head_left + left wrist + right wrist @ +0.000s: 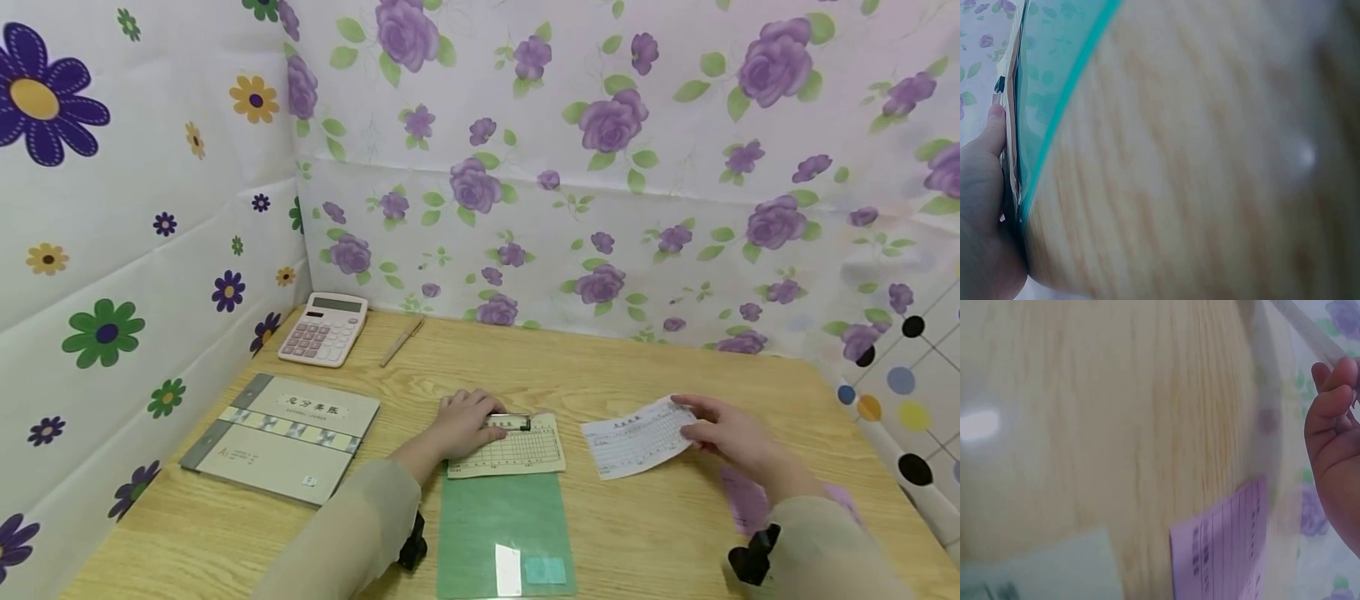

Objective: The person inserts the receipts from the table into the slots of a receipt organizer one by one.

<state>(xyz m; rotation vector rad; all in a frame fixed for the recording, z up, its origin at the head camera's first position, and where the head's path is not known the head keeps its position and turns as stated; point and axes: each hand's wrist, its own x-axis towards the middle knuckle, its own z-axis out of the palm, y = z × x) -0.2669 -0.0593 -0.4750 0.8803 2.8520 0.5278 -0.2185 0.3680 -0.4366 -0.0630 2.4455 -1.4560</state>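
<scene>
My left hand (471, 422) grips the top left of a green see-through clipboard (502, 525), its thumb beside the metal clip (512, 422). Under that clip lies a cream pad of printed forms (517, 450). In the left wrist view, the thumb lies against the clip end of the clipboard (1054, 69), while the other fingers are hidden. To the right, my right hand (731, 437) pinches a loose white printed form (637, 437) by its right edge, thumb below and fingers above. The right wrist view catches only a strip of this form (1310, 328) at the fingertips.
A grey-edged ledger book (288, 433) lies at the left, with a pink calculator (324, 329) and a pen (402, 342) behind it. Purple printed slips (744, 500) lie under the right forearm. Flowered cloth (525, 167) hangs along the table's back and sides.
</scene>
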